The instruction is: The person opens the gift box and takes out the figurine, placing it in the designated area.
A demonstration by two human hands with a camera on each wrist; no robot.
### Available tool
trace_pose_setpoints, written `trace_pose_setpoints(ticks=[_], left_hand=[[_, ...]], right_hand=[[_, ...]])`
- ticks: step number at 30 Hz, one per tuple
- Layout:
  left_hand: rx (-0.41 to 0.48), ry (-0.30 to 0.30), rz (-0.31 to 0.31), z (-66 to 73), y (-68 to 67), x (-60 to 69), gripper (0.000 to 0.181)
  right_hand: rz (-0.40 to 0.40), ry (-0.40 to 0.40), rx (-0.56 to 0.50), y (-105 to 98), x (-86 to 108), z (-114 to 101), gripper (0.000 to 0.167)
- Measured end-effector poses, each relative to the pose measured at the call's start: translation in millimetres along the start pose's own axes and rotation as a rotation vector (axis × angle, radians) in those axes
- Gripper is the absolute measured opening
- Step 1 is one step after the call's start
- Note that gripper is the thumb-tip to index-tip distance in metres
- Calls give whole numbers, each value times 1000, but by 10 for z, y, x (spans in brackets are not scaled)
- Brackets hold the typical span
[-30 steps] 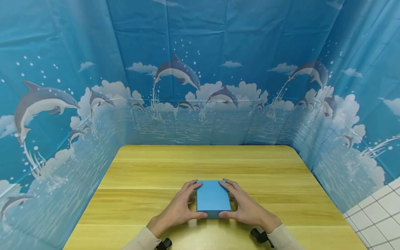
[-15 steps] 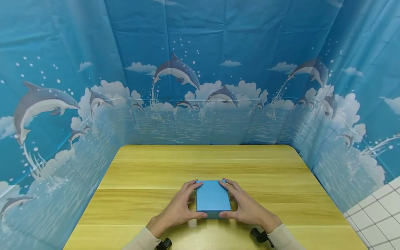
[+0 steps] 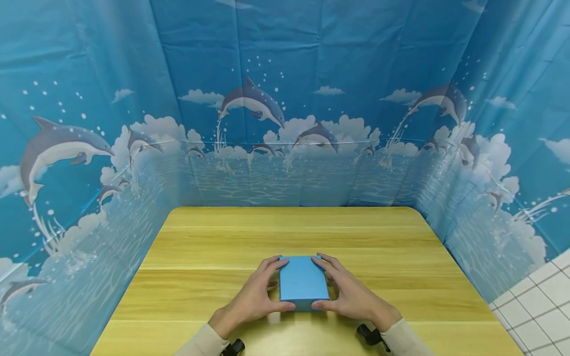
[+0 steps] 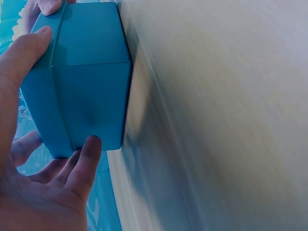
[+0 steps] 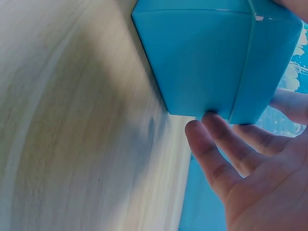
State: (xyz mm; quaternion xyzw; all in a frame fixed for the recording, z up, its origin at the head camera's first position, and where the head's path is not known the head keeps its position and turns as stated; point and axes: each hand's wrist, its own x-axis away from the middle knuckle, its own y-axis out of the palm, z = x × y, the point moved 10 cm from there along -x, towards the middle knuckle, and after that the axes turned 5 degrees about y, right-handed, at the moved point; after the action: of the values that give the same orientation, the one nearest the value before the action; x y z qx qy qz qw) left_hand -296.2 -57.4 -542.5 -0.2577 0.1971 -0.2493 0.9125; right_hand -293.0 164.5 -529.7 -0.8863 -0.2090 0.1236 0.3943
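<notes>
A blue lidded box (image 3: 304, 279) rests on the table near its front half, its lid seam visible in both wrist views. My left hand (image 3: 254, 294) grips its left side, thumb on the near face and fingertips at the far corner. On the other side my right hand (image 3: 352, 294) holds it the same way, its thumb pressing the near face. In the left wrist view the thumb (image 4: 31, 50) lies across the lid seam of the box (image 4: 91, 96). Fingers (image 5: 211, 154) reach the far side of the box (image 5: 197, 57) in the right wrist view. The box's contents are hidden.
The yellow wood-grain table (image 3: 213, 237) has rounded far corners. A blue dolphin-print curtain (image 3: 285, 183) hangs behind it and along both sides. White floor tiles (image 3: 541, 301) show at the right. Black wrist devices (image 3: 369, 335) sit by both sleeves.
</notes>
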Motion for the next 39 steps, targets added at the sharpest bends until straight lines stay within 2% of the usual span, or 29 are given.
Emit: trace_pose_setpoints(ticks=[11,19,26,32,39], left_hand=[[-12,5,7,49,-38,-15,106],[-2,19,26,104,-78,-28,105],[-5,31,44,146,-107,-18,105],[-7,36,65,172,-137,-8,106],[36,50,88,194,-177,10,110]], right_hand=[[19,-12,12,-48,7,-37,107],[25,-20,-22,-104,5,-78,107],[85,-36,26,-168,17,-122,109],[98,-59,-1,-194,24,-182,109],[95,-37,-40,-198,5,-220,93]])
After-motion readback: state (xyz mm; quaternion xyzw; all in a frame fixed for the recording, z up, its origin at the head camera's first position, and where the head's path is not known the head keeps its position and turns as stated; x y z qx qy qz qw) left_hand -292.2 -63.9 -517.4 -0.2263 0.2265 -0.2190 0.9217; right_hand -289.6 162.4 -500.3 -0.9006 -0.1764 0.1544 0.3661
